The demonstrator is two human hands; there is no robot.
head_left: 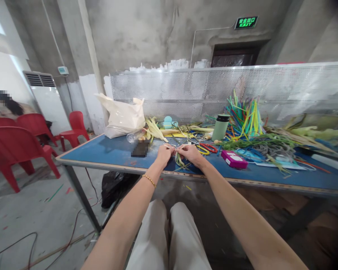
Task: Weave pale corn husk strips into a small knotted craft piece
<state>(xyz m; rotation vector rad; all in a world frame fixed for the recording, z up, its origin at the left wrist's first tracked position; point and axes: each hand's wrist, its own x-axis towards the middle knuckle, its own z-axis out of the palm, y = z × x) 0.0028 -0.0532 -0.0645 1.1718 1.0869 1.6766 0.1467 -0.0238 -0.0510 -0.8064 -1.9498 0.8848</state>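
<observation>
My left hand (165,154) and my right hand (190,153) meet over the front edge of the blue table (101,153). Both are closed in a pinch on thin green leaf strips (181,161) that hang down between them onto the tabletop. The left wrist wears a bead bracelet (149,180). Red-handled scissors (208,147) lie just beyond my right hand. A dark phone (140,149) lies left of my left hand.
A magenta box (234,159), a green bottle (221,127), a bundle of coloured strips (243,116), a white bag (123,117) and husk-like leaves (154,129) crowd the table. A perforated metal screen (214,90) backs it. Red chairs (14,146) and a seated person stand left.
</observation>
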